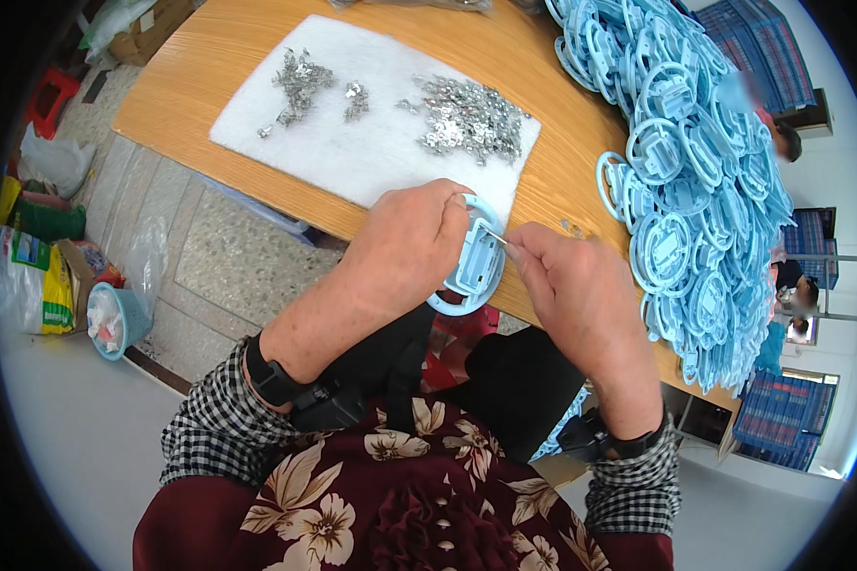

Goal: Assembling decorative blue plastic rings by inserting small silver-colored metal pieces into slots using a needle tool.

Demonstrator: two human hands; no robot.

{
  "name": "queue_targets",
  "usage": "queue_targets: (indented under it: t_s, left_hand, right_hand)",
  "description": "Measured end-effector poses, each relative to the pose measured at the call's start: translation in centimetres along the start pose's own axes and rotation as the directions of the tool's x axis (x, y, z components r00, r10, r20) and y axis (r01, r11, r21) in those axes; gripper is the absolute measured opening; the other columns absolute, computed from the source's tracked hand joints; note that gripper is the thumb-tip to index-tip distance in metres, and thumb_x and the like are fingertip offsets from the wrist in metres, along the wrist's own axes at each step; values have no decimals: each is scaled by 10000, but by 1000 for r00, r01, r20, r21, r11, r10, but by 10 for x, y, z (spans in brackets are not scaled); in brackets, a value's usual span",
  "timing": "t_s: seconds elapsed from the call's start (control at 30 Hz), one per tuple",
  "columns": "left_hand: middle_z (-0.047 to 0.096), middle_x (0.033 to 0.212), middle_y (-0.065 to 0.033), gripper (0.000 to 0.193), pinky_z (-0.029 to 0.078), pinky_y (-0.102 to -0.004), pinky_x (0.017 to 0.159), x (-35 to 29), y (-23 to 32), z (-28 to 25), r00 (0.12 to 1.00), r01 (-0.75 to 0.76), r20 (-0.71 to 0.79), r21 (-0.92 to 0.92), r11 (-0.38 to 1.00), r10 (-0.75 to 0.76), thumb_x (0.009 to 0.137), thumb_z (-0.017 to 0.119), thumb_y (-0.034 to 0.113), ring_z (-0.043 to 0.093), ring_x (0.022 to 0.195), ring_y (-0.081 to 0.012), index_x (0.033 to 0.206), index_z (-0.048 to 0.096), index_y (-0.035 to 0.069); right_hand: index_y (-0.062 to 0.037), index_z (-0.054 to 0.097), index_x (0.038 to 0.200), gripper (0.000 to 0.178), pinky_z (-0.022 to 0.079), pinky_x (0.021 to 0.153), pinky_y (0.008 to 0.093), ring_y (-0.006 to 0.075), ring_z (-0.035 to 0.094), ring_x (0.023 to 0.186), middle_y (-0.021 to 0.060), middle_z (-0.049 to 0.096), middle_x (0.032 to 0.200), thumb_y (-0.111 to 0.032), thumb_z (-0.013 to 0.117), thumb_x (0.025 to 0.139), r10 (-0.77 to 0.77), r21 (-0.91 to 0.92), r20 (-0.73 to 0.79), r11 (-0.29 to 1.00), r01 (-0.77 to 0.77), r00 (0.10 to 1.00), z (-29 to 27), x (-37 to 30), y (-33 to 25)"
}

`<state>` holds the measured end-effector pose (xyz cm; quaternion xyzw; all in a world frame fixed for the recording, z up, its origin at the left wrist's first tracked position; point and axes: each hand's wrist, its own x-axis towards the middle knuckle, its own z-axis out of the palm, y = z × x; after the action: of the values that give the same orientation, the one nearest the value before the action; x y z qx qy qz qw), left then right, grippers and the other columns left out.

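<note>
Near the table's front edge, my left hand [421, 236] is closed around the rim of a light blue plastic ring-shaped part [478, 259] with a boxy, compartmented middle. My right hand [564, 276] pinches a small thin metal piece [498, 237] at the right side of that part; its exact kind is too small to make out. Behind my hands, a white fibrous mat [371, 162] bears small shiny metal pieces in a large heap [467, 119] on the right and a smaller heap [302, 81] on the left.
A tall pile of similar blue parts [681, 162] covers the right of the wooden table [195, 86]. On the floor at left stand a blue bin [114, 324], plastic bags [52, 162] and a red stool [52, 100]. Other people [802, 295] are at the far right.
</note>
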<state>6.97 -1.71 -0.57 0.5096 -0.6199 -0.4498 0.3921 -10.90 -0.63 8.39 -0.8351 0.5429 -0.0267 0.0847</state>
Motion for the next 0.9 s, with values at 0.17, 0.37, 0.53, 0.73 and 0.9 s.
queue_targets:
  t_s: [0.17, 0.37, 0.53, 0.73, 0.9]
  left_hand:
    - [688, 788, -142, 370, 543, -310, 543, 4, 0, 4, 999, 40, 13, 22, 999, -41, 1053, 416, 205, 670, 611, -190, 1136, 640, -77]
    - [674, 796, -118, 365, 529, -274, 505, 5, 5, 0, 994, 104, 26, -52, 993, -103, 1058, 418, 205, 642, 593, -136, 1162, 633, -71]
    - [663, 846, -51, 366, 508, -234, 521, -3, 13, -8, 980, 186, 133, -328, 926, -150, 1057, 426, 206, 599, 606, -75, 1235, 612, -53]
    - [666, 962, -15, 381, 503, -207, 644, -20, 20, 8, 955, 229, 273, -444, 866, -112, 1061, 429, 233, 609, 791, -45, 1287, 600, -20]
    - [669, 1069, -73, 401, 526, -283, 777, -21, 21, 23, 956, 149, 293, -432, 890, -18, 1002, 451, 128, 613, 875, -115, 1359, 554, -24]
  right_hand:
    - [-52, 661, 892, 76, 525, 608, 501, 415, 659, 679, 201, 647, 693, -105, 607, 893, -120, -74, 116, 989, 129, 986, -15, 23, 6]
    - [-108, 684, 1033, 179, 500, 639, 516, 419, 642, 703, 204, 648, 715, -234, 570, 976, -143, -242, 237, 949, 201, 961, -22, 23, 5]
    - [-24, 579, 1043, 166, 495, 611, 454, 356, 665, 710, 161, 643, 713, -145, 606, 934, 40, 110, -4, 993, -39, 999, -5, -19, 17]
    - [-59, 582, 1084, 244, 421, 528, 279, 91, 547, 614, -31, 603, 780, -299, 556, 1050, 283, 986, 154, 21, -167, 947, 49, -54, 29]
    - [-67, 596, 1056, 224, 366, 536, 163, -10, 483, 650, -58, 575, 820, -287, 550, 1056, 289, 964, 265, -52, -261, 920, 38, -72, 38]
